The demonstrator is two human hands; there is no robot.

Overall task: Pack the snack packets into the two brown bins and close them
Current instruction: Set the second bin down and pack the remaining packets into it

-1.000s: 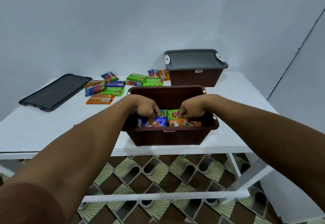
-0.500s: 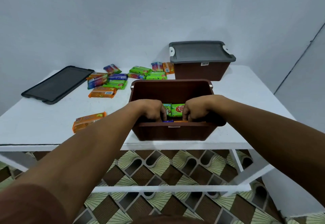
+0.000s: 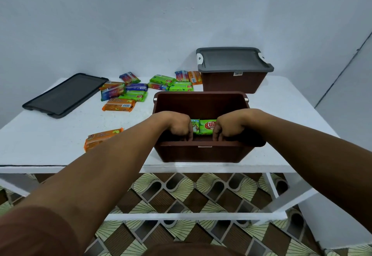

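Shows one open bin (image 3: pixel 201 95) in front, one lidded bin (image 3: pixel 231 82) behind, both brown. Sinks left hand (image 3: pixel 177 124) and right hand (image 3: pixel 231 125), fingers curled, beside two green packets (image 3: pixel 207 127) inside; grip unclear. Leaves twelve loose packets (image 3: pixel 118 105) and one spare lid (image 3: pixel 64 95) on table (image 3: pixel 291 115).

Both bare forearms reach forward, side by side. The left hand (image 3: pixel 179 126) and right hand (image 3: pixel 229 126) are knuckles-up and apart, fingers curled downward.

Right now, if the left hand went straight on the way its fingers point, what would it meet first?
The left hand curls fingers down inside the open brown bin, behind its near wall. Likely packets there, though the wall hides them; green packets show alongside.
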